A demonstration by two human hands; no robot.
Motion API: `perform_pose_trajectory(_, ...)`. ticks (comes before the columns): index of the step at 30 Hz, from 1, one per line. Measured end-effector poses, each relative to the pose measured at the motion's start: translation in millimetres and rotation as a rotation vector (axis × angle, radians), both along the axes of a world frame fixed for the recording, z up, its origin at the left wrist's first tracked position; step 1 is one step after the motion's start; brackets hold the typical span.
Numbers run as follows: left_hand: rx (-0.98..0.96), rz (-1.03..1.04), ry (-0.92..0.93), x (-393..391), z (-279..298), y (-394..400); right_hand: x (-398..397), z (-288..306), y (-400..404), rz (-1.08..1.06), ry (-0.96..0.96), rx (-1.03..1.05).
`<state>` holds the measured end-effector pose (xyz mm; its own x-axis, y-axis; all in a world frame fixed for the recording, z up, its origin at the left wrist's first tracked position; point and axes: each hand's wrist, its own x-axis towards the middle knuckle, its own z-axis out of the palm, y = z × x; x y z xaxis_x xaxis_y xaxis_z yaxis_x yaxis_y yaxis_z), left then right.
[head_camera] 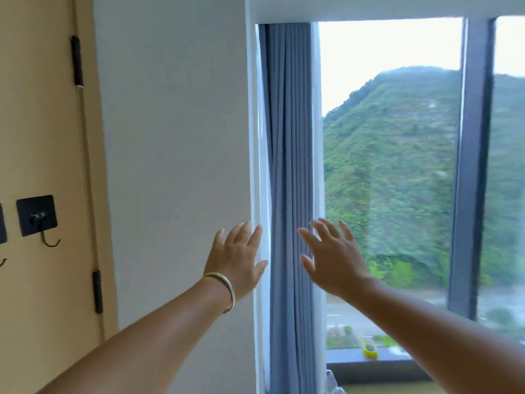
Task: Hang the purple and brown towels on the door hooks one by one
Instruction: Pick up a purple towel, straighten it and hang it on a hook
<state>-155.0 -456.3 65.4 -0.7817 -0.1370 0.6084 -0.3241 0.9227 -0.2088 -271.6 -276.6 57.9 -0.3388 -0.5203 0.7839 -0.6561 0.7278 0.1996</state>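
Door (42,137) at far left, two hinges (77,61) on its right edge, one high, one low. Hook (38,220) mounted on the door at mid height; part of a second hook (2,231) just left of it, cut by the frame edge. Wall (170,137) right of the door, between door and window (392,166). Curtain (289,166) gathered at the window's left side, just right of the wall edge. Window post (471,166) further right. Hill (397,166) behind the glass. Sill (369,365) below the window, a small object (370,350) on it. Left hand (237,257) raised before the wall edge; right hand (335,260) beside it, before curtain and glass, apart from the left. Bracelet (224,288) on the left wrist.
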Motion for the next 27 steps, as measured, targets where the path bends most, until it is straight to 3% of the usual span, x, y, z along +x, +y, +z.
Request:
perform_pose_trajectory(13,0.004,-0.596,-0.013,-116.0,7.6,285.8,20.1,10.7,321.5,-0.594,-0.034,-0.022)
perform_pose_trajectory(19,-0.018,-0.847,-0.019,-132.4,4.8,436.4,45.7,13.9,464.7,-0.827,-0.098,-0.020)
perform_pose_trajectory(27,-0.063,-1.027,-0.047,-137.3,-6.1,596.0,85.0,0.5,598.7,-1.016,-0.149,-0.071)
